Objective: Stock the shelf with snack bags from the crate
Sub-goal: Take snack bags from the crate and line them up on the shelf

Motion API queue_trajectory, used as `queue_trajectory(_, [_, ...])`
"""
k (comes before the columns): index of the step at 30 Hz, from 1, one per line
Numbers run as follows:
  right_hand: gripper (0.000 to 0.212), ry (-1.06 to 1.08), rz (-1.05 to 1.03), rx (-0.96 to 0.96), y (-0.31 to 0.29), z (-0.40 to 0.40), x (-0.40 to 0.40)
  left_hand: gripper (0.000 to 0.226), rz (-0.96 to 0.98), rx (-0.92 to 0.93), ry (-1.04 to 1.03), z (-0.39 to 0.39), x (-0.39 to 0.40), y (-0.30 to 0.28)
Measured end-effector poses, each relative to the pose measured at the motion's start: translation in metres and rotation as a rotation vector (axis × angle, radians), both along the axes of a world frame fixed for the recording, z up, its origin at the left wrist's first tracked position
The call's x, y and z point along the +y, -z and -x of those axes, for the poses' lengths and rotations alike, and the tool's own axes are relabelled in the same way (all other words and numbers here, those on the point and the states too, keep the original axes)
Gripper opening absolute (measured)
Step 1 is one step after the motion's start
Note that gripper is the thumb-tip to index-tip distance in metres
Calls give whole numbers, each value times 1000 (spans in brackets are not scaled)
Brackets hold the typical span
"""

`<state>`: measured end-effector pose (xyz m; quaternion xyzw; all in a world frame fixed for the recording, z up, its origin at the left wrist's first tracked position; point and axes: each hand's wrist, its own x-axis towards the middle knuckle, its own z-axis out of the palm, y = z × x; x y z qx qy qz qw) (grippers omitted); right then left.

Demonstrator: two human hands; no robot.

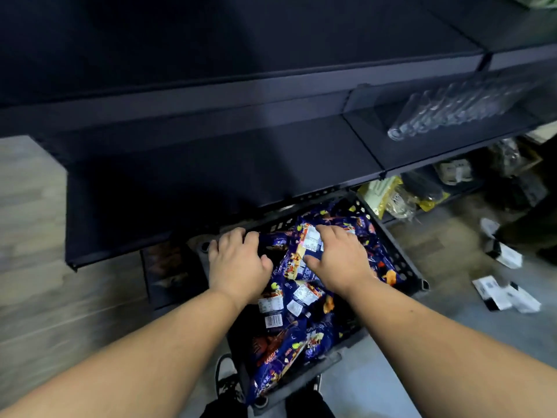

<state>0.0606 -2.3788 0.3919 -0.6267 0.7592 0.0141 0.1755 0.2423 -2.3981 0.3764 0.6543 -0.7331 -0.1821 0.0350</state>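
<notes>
Snack bags [301,300] heaped in black crate [401,254] on floor below dark shelf [211,164]. My left hand [238,263] and right hand [339,257] each grip a bag.

Crate [401,257] open above, dark shelf [211,176] overhanging its far edge (bare board)

Glossy blue foil-like snack bags [304,300] fill a matt black perforated plastic crate [401,260]; the dark shelf [211,176] looks like matt painted metal (floor [33,236] wood-grained).
</notes>
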Motion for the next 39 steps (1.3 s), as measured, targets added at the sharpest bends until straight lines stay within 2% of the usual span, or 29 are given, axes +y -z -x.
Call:
queue_trajectory(5, [69,-140,4,-10,10,4,-19,49,-26,-9,-147,-4,7,7])
queue_trajectory(15, [70,-362,-29,-87,20,52,-39,53,-198,-22,-409,45,37,17])
queue_trajectory(29, [66,-433,-72,-89,51,63,-45,64,-444,3,-606,72,46,54])
queue_trajectory(36, [70,-416,-109,-101,58,60,-51,84,-517,62,-665,78,35,81])
queue_trajectory(39, [78,-388,-135,-110,60,60,-52,84,-511,100,-701,78,36,90])
